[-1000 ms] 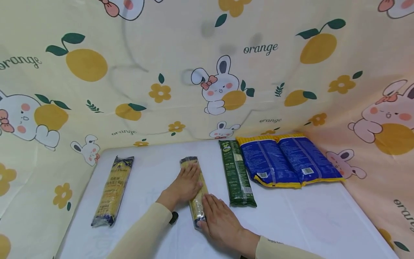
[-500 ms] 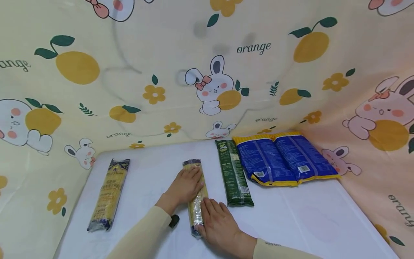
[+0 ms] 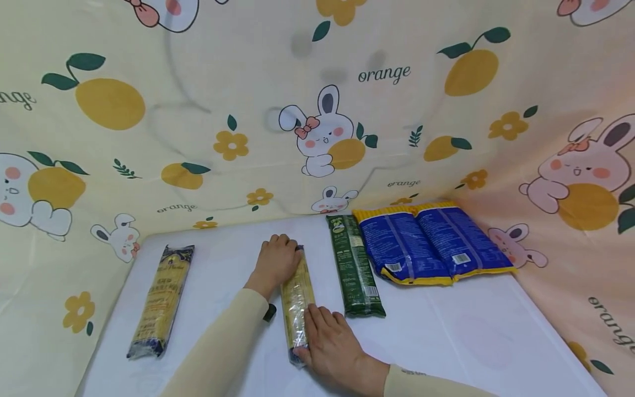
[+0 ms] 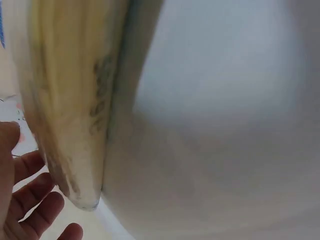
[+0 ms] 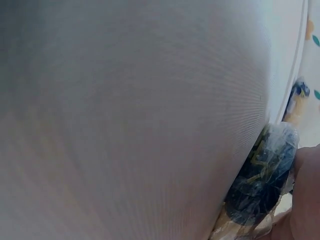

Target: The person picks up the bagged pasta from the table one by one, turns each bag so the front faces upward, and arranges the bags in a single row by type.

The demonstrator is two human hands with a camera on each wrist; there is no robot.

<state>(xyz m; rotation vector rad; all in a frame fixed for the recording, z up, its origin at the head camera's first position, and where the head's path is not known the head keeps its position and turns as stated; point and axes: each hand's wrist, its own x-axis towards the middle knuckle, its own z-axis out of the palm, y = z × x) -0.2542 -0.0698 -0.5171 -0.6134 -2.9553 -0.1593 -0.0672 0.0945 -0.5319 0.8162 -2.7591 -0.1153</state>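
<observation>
A clear-wrapped pack of spaghetti (image 3: 297, 309) with dark blue ends lies lengthwise on the white table. My left hand (image 3: 278, 262) is over its far end, fingers bent forward; the left wrist view shows spread, loosely bent fingers (image 4: 42, 212) beside the pack's tip. Along the near right side rests my right hand (image 3: 332, 342), fingers fairly straight and thumb at the near end. Up close in the right wrist view, the crinkled blue end (image 5: 257, 180) sits beside part of that hand. The pack's underside is hidden.
Another spaghetti pack (image 3: 161, 300) lies at the table's left. To the right are a dark green pack (image 3: 354, 270) and two joined blue-and-yellow bags (image 3: 436, 242). A printed curtain (image 3: 238, 110) rises behind the table (image 3: 446, 342) and along its sides.
My left hand has slid from the pack's upper middle to its far end, baring the middle. The right hand stays at the near side. The head view has shifted slightly.
</observation>
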